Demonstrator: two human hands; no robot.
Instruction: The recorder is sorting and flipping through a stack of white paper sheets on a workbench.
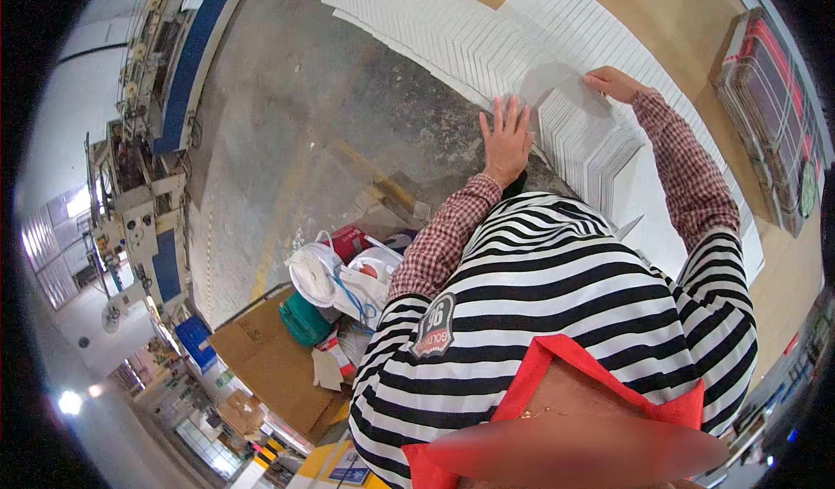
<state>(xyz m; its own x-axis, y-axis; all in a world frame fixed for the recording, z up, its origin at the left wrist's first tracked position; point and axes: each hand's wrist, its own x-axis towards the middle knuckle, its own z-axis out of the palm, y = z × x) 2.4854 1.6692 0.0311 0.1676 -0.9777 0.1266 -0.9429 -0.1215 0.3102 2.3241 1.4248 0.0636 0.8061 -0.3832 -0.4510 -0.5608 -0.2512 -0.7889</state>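
Long overlapping rows of white folded card sheets (pixel 487 41) lie fanned out on a brown surface, their edges stepped one over another. My left hand (pixel 506 145) has its fingers stretched and spread at the left edge of the sheets. Across from it, my right hand (pixel 613 83) is closed, with its fingertips at the upper edge of a nearer bunch of white sheets (pixel 587 145). Exactly how much those fingers pinch is hard to see. More white sheets run under my right forearm, toward my body.
A strapped stack of flat printed pieces (pixel 765 115) lies at the far right of the brown surface (pixel 678 6). On my left, an open cardboard box (pixel 270 350) holds a white container (pixel 311 276) and a teal item (pixel 304 318). Machinery (pixel 139 219) lines the left side beyond the grey floor (pixel 261 141).
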